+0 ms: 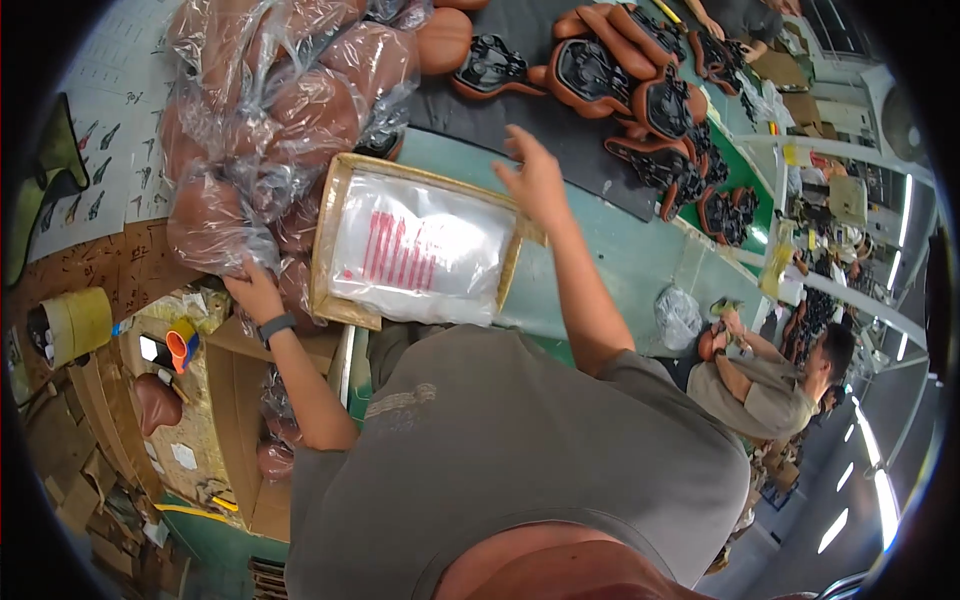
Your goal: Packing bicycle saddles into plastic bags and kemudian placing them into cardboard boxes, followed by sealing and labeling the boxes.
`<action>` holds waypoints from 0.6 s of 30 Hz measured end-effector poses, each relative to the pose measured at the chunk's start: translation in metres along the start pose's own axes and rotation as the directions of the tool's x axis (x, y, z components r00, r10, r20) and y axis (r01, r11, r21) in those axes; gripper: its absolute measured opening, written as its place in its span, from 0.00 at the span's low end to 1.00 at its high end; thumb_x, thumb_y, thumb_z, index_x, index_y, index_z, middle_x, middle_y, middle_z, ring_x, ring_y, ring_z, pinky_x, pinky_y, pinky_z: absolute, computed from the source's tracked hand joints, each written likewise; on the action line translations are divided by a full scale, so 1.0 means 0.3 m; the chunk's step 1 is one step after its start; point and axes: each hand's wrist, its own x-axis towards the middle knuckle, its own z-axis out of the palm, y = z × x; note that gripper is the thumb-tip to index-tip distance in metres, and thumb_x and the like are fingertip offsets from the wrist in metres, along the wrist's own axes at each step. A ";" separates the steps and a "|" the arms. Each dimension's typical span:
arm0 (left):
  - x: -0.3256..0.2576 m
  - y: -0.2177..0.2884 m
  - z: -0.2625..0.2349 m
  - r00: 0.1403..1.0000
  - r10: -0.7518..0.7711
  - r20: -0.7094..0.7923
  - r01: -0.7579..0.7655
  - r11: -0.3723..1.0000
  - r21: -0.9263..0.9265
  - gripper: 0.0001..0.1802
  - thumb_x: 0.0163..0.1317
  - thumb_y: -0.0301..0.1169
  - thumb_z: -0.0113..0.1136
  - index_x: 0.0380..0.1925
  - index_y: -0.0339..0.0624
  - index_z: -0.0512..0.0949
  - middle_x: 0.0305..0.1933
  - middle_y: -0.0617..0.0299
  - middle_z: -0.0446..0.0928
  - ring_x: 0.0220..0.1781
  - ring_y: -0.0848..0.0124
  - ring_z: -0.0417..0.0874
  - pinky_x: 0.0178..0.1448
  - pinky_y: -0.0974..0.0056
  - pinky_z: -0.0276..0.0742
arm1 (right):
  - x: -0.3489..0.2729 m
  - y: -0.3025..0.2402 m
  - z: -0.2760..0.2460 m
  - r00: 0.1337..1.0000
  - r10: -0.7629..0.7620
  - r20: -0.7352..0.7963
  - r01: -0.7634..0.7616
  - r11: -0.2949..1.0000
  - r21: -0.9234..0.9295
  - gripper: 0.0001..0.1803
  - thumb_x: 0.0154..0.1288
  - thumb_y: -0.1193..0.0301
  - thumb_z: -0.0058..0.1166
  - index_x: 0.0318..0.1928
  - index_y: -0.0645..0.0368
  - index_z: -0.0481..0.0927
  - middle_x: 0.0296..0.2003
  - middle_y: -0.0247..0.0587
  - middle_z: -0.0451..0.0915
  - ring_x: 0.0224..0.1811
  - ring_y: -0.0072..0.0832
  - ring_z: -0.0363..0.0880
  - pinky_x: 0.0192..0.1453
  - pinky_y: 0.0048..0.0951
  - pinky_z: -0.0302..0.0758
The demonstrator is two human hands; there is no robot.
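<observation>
Hands at a packing bench: left hand (pixel 252 290) grips bagged brown saddles (pixel 265 130), right hand (pixel 535 180) hovers open and empty just beyond the plastic-bag stack (pixel 420 250) between them.

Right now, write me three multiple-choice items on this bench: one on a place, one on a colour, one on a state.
1. Where is the left hand?
A. on the bagged brown saddles
B. on the yellow tape roll
C. inside the carton under the bench

2. What colour is the print on the clear plastic bags in the shallow cardboard tray?
A. blue
B. red
C. green

3. How is the right hand?
A. shut round a saddle
B. flat in the tray
C. open, fingers spread, over the tray's far edge

Answers: 1 A, the fingers press into the wrapped pile's lower edge. 2 B, red lines show on the top bag. 3 C, the hand holds nothing.
</observation>
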 end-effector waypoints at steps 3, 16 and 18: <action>-0.060 0.086 0.013 0.967 0.162 0.198 -0.251 0.754 0.607 0.40 0.80 0.50 0.63 0.76 0.26 0.69 0.77 0.30 0.73 0.74 0.31 0.76 0.80 0.37 0.69 | 0.356 0.328 0.021 0.996 -0.092 -0.012 0.082 0.933 -0.352 0.58 0.59 0.73 0.77 0.84 0.71 0.55 0.64 0.70 0.82 0.67 0.62 0.83 0.72 0.54 0.79; -0.520 0.348 0.111 0.726 0.589 0.356 -0.622 0.783 -0.028 0.19 0.73 0.33 0.70 0.58 0.34 0.85 0.59 0.43 0.87 0.62 0.43 0.87 0.69 0.44 0.80 | 0.506 0.594 0.118 0.967 0.212 0.144 -0.114 0.860 -0.497 0.39 0.60 0.49 0.72 0.63 0.65 0.80 0.59 0.68 0.83 0.59 0.65 0.87 0.65 0.57 0.85; -0.660 0.454 0.274 0.518 0.479 0.708 -0.432 0.861 -0.267 0.09 0.72 0.30 0.71 0.48 0.39 0.89 0.45 0.50 0.91 0.44 0.53 0.93 0.49 0.51 0.89 | 0.222 0.676 0.067 0.950 0.308 0.048 -0.263 0.873 -0.411 0.44 0.60 0.48 0.73 0.69 0.65 0.78 0.63 0.69 0.80 0.62 0.66 0.85 0.67 0.57 0.84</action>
